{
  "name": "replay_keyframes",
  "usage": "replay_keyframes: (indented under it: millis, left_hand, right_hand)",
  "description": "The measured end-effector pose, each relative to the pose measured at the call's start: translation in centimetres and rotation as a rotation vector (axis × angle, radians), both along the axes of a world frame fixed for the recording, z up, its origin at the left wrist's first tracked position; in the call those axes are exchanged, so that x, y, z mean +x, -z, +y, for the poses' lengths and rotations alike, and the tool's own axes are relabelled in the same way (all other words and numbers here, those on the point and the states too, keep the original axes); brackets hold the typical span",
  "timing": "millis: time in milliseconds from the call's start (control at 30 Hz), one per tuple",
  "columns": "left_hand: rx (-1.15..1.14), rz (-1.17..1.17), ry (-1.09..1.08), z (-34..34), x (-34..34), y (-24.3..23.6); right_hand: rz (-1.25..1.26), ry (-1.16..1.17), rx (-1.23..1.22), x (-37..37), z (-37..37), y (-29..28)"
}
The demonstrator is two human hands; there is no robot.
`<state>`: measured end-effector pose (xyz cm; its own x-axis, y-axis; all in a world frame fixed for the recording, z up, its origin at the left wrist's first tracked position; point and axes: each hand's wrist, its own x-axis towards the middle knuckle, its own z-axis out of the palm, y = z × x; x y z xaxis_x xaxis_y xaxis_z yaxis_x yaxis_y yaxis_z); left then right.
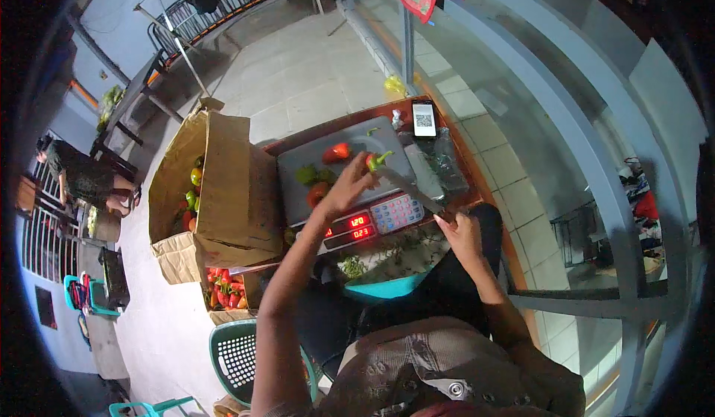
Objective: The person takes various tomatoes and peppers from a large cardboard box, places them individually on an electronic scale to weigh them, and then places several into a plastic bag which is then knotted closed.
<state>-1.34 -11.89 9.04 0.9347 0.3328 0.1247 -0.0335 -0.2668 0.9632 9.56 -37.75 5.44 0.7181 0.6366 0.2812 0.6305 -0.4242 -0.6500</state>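
Left hand (354, 183): your fingers are curled in, closed around a red pepper with a green stem (374, 162). Pepper sits at your fingertips, on the far right side of the hand, above the scale's grey tray (346, 130); stem points away to the right. Whether its underside touches the tray: cannot tell.

Right hand (460, 232): your fist is closed on the near end of a knife (408, 187), grip mostly hidden. Blade slants up and left across the scale keypad's (397, 213) far edge, tip just beside the held pepper; contact unclear.

On the tray, beyond your left hand: one red pepper (336, 153). Left of the hand: green peppers (307, 173) and an orange-red pepper (319, 193). Cardboard box (237, 193) stands beside the tray, left; phone (424, 120) lies beyond it, right.
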Motion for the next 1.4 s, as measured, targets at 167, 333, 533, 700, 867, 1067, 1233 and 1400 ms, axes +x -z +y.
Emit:
replay_keyframes:
  millis: [167, 333, 533, 700, 867, 1067, 1233, 1400]
  left_hand:
    - [-0.326, 0.09, -0.054, -5.4, -1.7, 0.3]
    - [-0.074, 0.026, -0.049, -6.9, -1.5, 0.7]
    - [0.163, 0.167, -0.127, -7.8, -1.4, -0.7]
    - [0.223, 0.175, -0.188, -8.9, -1.6, -2.2]
    - [0.315, 0.138, -0.25, -8.9, -1.7, -0.7]
    - [-0.042, -0.144, -0.182, -8.0, -4.5, -3.9]
    - [-0.273, -0.044, -0.109, -8.2, -5.2, -0.8]
    - [-0.354, -0.032, -0.326, -9.6, -8.1, 1.0]
  right_hand:
    - [-0.008, -0.072, 0.046, 0.3, 1.4, -0.6]
    - [-0.043, -0.124, 0.088, 0.0, 1.8, -1.3]
    - [-0.069, -0.15, 0.054, 0.0, 1.9, -1.5]
    - [-0.076, -0.159, 0.064, 0.5, 1.9, -1.0]
    - [-0.091, -0.14, -0.045, 0.7, 1.7, -0.3]
    - [0.114, 0.369, 0.107, 7.5, -6.8, 4.1]
    - [0.218, 0.207, 0.226, 8.1, -5.2, 5.5]
    - [0.821, 0.261, 0.336, 8.5, -2.3, 8.6]
